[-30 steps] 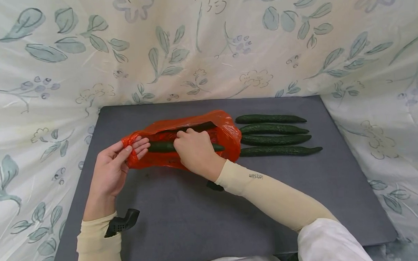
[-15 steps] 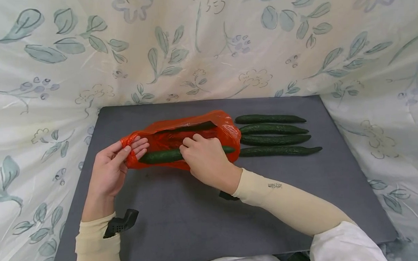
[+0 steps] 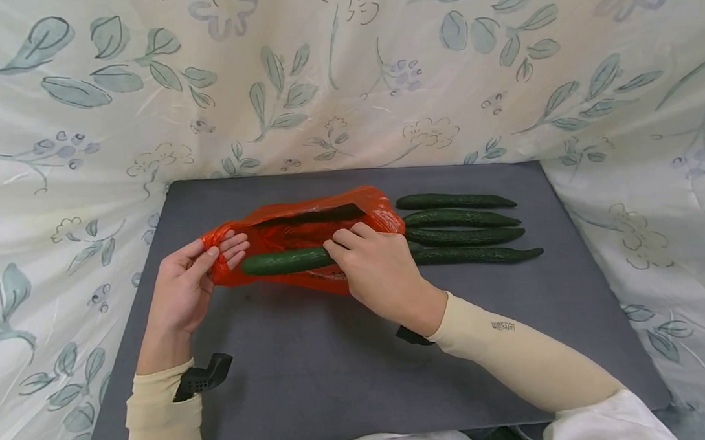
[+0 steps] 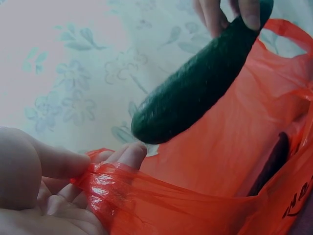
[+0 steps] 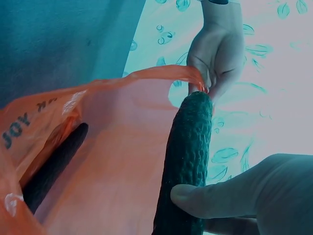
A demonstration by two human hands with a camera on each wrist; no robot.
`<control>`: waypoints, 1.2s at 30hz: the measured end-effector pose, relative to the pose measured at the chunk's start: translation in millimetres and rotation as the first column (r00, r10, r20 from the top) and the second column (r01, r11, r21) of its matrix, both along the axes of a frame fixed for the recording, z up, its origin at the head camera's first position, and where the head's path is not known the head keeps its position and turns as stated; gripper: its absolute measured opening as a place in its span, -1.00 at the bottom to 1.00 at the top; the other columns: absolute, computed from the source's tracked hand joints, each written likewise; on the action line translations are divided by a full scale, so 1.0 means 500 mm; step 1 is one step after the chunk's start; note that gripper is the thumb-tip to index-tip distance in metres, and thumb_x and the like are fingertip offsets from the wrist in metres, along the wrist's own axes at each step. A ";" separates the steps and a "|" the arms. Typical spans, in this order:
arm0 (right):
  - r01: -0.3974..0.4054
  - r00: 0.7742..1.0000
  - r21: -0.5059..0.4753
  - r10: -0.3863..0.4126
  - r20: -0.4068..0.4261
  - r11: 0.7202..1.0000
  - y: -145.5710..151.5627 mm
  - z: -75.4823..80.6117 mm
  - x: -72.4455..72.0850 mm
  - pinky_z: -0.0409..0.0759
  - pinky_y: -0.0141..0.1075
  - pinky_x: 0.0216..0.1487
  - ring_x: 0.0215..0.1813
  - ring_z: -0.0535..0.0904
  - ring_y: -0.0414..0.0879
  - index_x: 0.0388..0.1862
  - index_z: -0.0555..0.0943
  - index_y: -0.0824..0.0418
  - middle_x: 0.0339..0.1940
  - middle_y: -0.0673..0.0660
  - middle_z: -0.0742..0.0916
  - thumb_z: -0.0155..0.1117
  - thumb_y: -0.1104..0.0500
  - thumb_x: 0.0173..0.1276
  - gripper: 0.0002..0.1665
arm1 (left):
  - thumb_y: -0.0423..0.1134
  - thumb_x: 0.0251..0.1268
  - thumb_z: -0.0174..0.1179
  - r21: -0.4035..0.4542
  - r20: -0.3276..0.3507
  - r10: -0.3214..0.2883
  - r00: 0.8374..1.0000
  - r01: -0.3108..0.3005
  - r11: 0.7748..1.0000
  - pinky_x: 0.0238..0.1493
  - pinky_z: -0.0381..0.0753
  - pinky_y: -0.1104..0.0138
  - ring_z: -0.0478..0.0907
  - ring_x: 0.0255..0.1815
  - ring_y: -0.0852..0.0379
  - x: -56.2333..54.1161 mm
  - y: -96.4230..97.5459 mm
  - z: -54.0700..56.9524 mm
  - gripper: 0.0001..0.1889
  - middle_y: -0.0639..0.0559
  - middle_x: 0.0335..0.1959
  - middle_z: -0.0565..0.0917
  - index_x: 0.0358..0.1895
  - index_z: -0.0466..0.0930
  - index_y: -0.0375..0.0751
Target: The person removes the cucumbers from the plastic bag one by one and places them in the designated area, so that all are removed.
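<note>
My left hand (image 3: 182, 290) pinches the gathered handle of a red plastic bag (image 3: 381, 203) at its left end, thumb against the film and fingertips poking through. In my right hand (image 3: 383, 271) is a dark green cucumber (image 3: 284, 261), gripped near its right end over the bag's opening. Its rounded far end points at my left fingertips. The right wrist view shows my right thumb (image 5: 195, 198) lying along the bumpy cucumber. Another cucumber (image 5: 56, 166) lies inside the bag, partly hidden by the film.
Several cucumbers lie side by side on the dark grey table (image 3: 311, 377), right of the bag; the topmost cucumber (image 3: 457, 201) is farthest back. A floral curtain (image 3: 347, 78) hangs behind the table and at both sides.
My right hand has drawn the cucumber up out of the bag, moving rightward and nearer to me. My left hand keeps its hold on the handle, nearly still.
</note>
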State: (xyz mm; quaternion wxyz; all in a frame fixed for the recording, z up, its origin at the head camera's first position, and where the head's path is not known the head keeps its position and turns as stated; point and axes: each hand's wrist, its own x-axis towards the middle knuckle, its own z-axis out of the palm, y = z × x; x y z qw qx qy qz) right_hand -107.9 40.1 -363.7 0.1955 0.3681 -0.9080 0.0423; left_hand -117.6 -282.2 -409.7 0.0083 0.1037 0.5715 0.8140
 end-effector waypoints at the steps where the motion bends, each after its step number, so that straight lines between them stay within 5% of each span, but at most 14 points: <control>1: -0.002 1.000 -0.005 0.002 -0.005 1.000 0.004 -0.001 0.000 0.64 -0.26 -0.59 -0.04 0.68 -0.01 0.17 0.82 0.09 -0.01 0.00 0.79 0.39 0.33 0.40 -0.60 | -0.46 0.74 0.00 -0.002 0.000 0.001 1.000 -0.001 1.000 0.25 0.64 0.13 0.77 0.18 -0.15 0.000 0.000 0.000 -0.57 -0.32 0.20 0.74 0.45 0.32 -0.76; 21: -0.025 0.999 -0.096 0.021 -0.043 0.995 0.115 0.004 0.001 0.66 -0.19 -0.64 0.14 0.72 0.00 0.22 0.81 0.13 0.07 0.04 0.81 0.45 0.42 0.33 -0.51 | -0.42 0.75 0.03 -0.018 0.043 0.036 0.998 -0.035 0.999 0.25 0.64 0.12 0.78 0.17 -0.11 0.005 -0.007 0.003 -0.52 -0.27 0.21 0.75 0.50 0.29 -0.72; 36: 0.026 0.998 -0.203 -0.014 0.062 0.979 0.248 -0.002 -0.001 0.78 -0.05 -0.49 0.11 0.75 0.02 0.22 0.82 0.12 0.10 0.06 0.83 0.66 0.39 0.22 -0.44 | -0.44 0.75 0.01 -0.020 0.017 0.024 1.000 -0.024 1.000 0.25 0.65 0.12 0.78 0.17 -0.13 -0.004 0.001 -0.001 -0.53 -0.30 0.21 0.73 0.48 0.27 -0.76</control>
